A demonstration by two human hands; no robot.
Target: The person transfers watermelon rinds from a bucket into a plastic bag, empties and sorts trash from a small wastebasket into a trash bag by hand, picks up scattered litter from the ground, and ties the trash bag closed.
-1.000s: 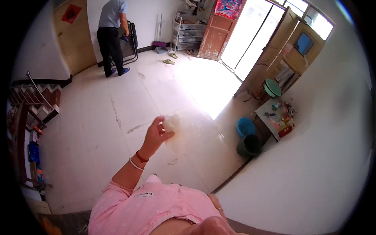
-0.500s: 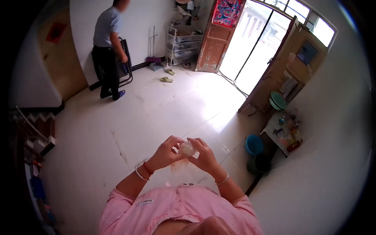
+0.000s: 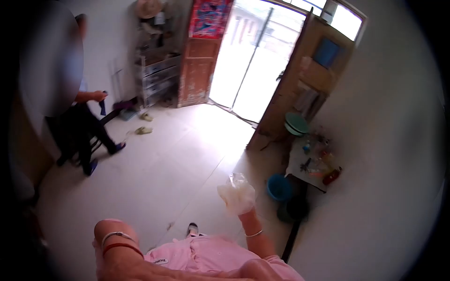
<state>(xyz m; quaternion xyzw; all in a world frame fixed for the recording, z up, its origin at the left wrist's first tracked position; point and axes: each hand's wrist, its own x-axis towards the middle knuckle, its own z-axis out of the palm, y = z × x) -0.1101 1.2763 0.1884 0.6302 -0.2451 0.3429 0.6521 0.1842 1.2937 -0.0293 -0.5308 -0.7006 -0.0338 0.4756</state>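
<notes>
My right hand (image 3: 242,209) is raised in front of my body, with a crumpled, see-through whitish plastic bag (image 3: 236,193) at it. The plastic hides most of the fingers, and motion smears its outline. Bent back towards my face, my left hand (image 3: 154,272) lies large and close at the bottom edge. Its fingers run out of clear view there, so their pose is hidden. A silver bracelet and a red band circle the left wrist; another silver bracelet is on the right one.
A person (image 3: 84,117) stands at the left by a dark folded frame, a dark item in one hand. Green slippers (image 3: 144,130) lie near a shelf rack (image 3: 161,77). A blue bucket (image 3: 279,188) and a cluttered small table (image 3: 304,164) stand right, beside the open door (image 3: 290,79).
My hands have parted: the left went from the plastic up to my face, the right keeps the plastic, now more spread out. The view swung right; the person changed pose and lifted a hand.
</notes>
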